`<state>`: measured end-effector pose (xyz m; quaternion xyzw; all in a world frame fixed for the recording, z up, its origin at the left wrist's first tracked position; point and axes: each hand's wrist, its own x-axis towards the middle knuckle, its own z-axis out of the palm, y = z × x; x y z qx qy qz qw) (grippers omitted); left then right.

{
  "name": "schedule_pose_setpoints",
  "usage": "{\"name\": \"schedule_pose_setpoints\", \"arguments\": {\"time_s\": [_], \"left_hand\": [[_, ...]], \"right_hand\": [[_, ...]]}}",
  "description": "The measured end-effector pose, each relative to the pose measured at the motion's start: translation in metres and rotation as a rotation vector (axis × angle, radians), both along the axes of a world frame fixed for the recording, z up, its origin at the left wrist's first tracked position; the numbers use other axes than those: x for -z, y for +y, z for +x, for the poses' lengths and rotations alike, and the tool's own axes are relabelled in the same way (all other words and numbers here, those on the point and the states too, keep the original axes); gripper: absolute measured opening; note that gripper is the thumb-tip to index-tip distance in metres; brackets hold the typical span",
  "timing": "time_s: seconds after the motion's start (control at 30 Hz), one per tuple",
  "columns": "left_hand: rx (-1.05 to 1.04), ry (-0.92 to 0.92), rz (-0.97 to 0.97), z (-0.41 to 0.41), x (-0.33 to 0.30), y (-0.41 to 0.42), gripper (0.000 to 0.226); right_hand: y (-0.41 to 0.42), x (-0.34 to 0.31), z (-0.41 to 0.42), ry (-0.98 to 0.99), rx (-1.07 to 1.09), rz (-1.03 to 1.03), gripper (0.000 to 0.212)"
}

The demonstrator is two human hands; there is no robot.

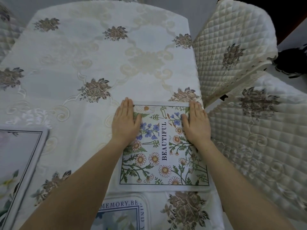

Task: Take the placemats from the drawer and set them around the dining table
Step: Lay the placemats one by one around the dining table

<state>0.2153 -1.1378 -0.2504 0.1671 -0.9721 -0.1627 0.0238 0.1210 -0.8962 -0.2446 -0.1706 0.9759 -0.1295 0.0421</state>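
A floral placemat (163, 156) printed with daisies, blue flowers and the word BEAUTIFUL lies flat near the right edge of the dining table (99, 67), which wears a white embroidered cloth. My left hand (125, 122) presses flat on the mat's far left corner, fingers straight. On its far right corner my right hand (196, 122) rests the same way. A second placemat (18, 166) with a dark border lies at the left. A third placemat (119, 216), lettered MEMORY, lies at the near edge.
Two chairs with quilted cream covers stand along the table's right side, one chair (232, 52) farther away and the other chair (259, 130) close by. A dark object (290, 63) lies on the floor at the far right.
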Motion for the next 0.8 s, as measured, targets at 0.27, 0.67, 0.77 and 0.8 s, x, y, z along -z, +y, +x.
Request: {"name": "schedule_pose_setpoints", "arguments": {"time_s": [0.27, 0.67, 0.77, 0.8], "left_hand": [[0.053, -0.123, -0.144, 0.005, -0.023, 0.003, 0.071], [0.342, -0.068, -0.057, 0.11, -0.009, 0.106, 0.066], [0.346, -0.074, -0.087, 0.11, -0.008, 0.102, 0.064], [0.347, -0.065, -0.096, 0.112, -0.007, 0.096, 0.063]], "right_hand": [[0.0, -0.022, 0.003, -0.033, -0.023, 0.104, 0.065], [-0.025, -0.005, 0.166, -0.062, -0.198, -0.072, 0.058], [-0.017, -0.002, 0.165, -0.065, -0.205, -0.043, 0.064], [-0.012, -0.002, 0.164, -0.056, -0.202, -0.031, 0.066]]}}
